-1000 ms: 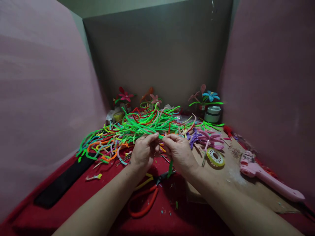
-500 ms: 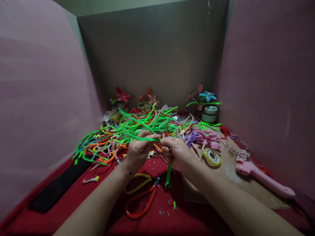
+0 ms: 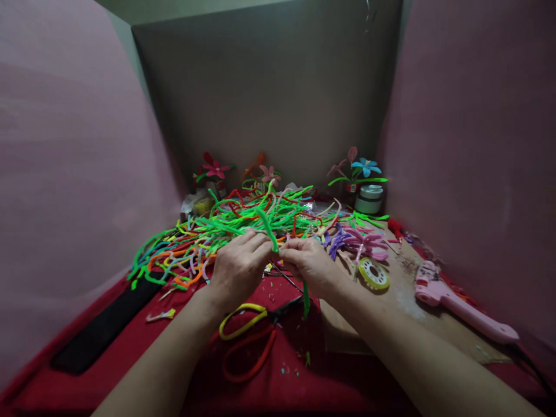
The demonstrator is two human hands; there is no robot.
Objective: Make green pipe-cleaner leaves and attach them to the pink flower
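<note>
A green pipe cleaner [image 3: 268, 229] is pinched between my two hands, its upper end standing up and leaning left. My left hand [image 3: 240, 262] is closed on it, back of the hand up, fingertips partly hidden. Close beside it, my right hand [image 3: 307, 259] pinches with thumb and fingers near the same spot. From under the right hand hangs a green length [image 3: 306, 302]; whether it is the same piece I cannot tell. Below the hands, scissors [image 3: 270, 347] with one yellow and one red handle lie on the red cloth [image 3: 174, 370].
Behind my hands is a heap of coloured pipe cleaners [image 3: 278, 214]. To the right are a pink fuzzy flower piece [image 3: 365, 244], a yellow tape roll [image 3: 374, 274] and a pink glue gun [image 3: 469, 310] on cardboard [image 3: 403, 313]. A black strip [image 3: 108, 324] lies left. Panels enclose three sides.
The green pipe cleaner's free end has swung from lying leftward across my left hand to pointing up. My left hand has rolled over, back upward. The hanging green length has shifted slightly right.
</note>
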